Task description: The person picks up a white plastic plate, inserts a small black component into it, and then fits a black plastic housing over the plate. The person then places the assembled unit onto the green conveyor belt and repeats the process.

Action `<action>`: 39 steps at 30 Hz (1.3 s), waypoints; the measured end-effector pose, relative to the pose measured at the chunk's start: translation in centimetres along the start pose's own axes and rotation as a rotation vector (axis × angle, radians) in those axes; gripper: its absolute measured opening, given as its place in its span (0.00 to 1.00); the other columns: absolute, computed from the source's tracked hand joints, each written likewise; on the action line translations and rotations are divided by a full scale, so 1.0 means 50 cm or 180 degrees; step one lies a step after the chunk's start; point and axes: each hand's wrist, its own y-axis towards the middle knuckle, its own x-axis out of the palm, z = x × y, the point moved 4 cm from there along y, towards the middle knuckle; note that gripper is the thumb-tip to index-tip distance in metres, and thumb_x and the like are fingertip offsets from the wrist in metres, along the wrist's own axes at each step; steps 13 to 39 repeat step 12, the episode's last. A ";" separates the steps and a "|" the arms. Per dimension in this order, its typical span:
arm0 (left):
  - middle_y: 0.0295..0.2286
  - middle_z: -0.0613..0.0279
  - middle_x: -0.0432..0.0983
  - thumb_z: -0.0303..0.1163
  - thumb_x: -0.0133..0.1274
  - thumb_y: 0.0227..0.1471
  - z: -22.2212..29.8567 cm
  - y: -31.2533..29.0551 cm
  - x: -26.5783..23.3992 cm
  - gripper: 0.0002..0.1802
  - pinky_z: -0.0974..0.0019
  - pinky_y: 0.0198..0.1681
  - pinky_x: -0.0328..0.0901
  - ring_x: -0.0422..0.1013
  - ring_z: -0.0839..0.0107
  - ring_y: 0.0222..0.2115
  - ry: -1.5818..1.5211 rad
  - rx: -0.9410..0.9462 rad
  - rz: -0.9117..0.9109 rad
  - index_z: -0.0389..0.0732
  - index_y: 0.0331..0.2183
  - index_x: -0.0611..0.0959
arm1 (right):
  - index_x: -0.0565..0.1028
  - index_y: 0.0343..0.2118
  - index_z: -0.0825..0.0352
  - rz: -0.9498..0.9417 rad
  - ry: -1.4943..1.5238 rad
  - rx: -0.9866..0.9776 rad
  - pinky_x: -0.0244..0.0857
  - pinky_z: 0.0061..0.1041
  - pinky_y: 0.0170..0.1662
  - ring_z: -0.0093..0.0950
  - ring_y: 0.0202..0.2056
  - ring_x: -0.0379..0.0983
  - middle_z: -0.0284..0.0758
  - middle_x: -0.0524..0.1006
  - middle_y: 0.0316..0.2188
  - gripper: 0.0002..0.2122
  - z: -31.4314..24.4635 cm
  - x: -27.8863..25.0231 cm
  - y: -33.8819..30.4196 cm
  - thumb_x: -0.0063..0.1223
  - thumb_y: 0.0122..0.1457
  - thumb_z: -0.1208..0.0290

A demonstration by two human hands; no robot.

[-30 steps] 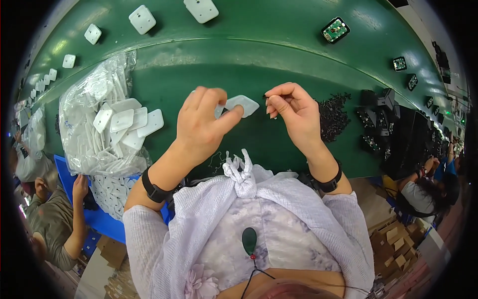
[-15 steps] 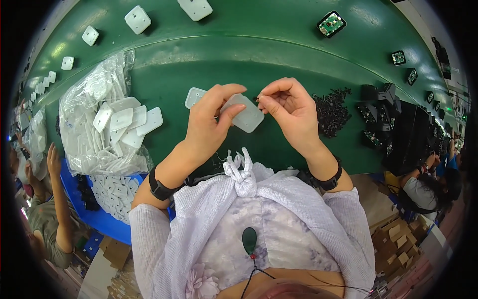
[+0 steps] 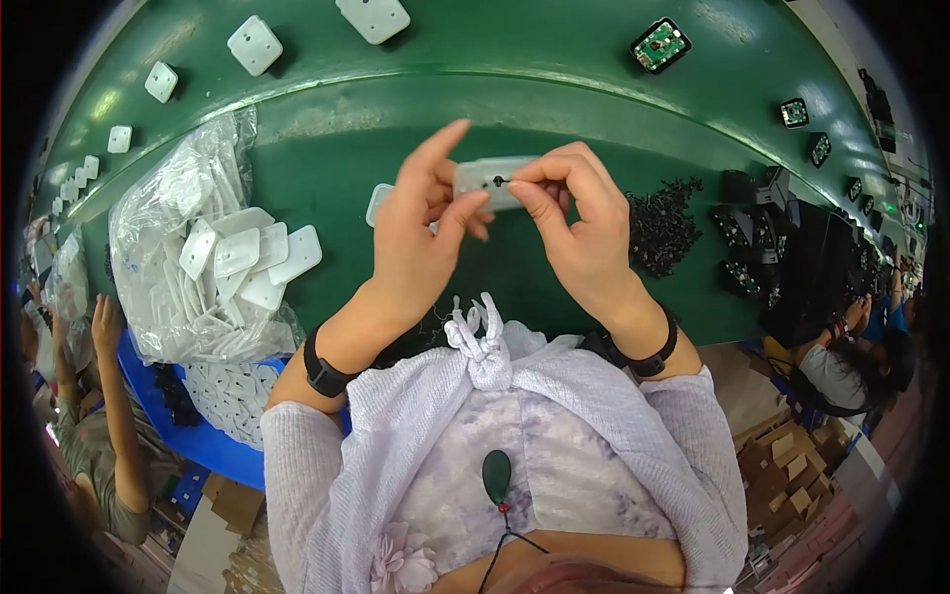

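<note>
A white translucent plastic cover point(image 3: 473, 174) with rounded corners is tilted up over the green bench. My left hand point(image 3: 411, 228) holds it at its left edge, thumb in front and some fingers behind, the index finger raised. My right hand point(image 3: 584, 213) pinches a small black plastic part point(image 3: 499, 182) against the cover's face, near a hole. The part's far end is too small to make out. Just left of my left hand lies another white cover point(image 3: 377, 204), partly hidden by it. Right of my right hand is a heap of small black parts point(image 3: 661, 228).
A clear plastic bag point(image 3: 158, 213) spills white covers point(image 3: 237, 253) at left, above a blue bin point(image 3: 213, 445). Covers line the far strip point(image 3: 254, 46), with green circuit boards in black housings point(image 3: 660, 46) at right. Black housings point(image 3: 811, 247) are stacked at right. Co-workers sit both sides.
The cover has tilted and risen slightly between my hands. My right hand has brought the black part onto its face. My left index finger has lifted away. Covers on the far strip have shifted left.
</note>
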 end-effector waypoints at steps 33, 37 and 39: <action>0.44 0.53 0.71 0.20 0.49 0.55 -0.052 -0.003 -0.023 0.10 0.73 0.41 0.71 0.76 0.69 0.37 -0.1022 -0.0667 -0.0344 0.33 0.41 0.75 | 0.76 0.29 0.67 -0.0403 0.0003 0.0455 0.54 0.14 0.24 0.15 0.22 0.61 0.28 0.71 0.25 0.05 0.014 0.025 0.017 0.61 0.50 0.79; 0.44 0.53 0.71 0.20 0.49 0.55 -0.052 -0.003 -0.023 0.10 0.73 0.41 0.71 0.76 0.69 0.37 -0.1022 -0.0667 -0.0344 0.33 0.41 0.75 | 0.76 0.29 0.67 -0.0403 0.0003 0.0455 0.54 0.14 0.24 0.15 0.22 0.61 0.28 0.71 0.25 0.05 0.014 0.025 0.017 0.61 0.50 0.79; 0.44 0.53 0.71 0.20 0.49 0.55 -0.052 -0.003 -0.023 0.10 0.73 0.41 0.71 0.76 0.69 0.37 -0.1022 -0.0667 -0.0344 0.33 0.41 0.75 | 0.76 0.29 0.67 -0.0403 0.0003 0.0455 0.54 0.14 0.24 0.15 0.22 0.61 0.28 0.71 0.25 0.05 0.014 0.025 0.017 0.61 0.50 0.79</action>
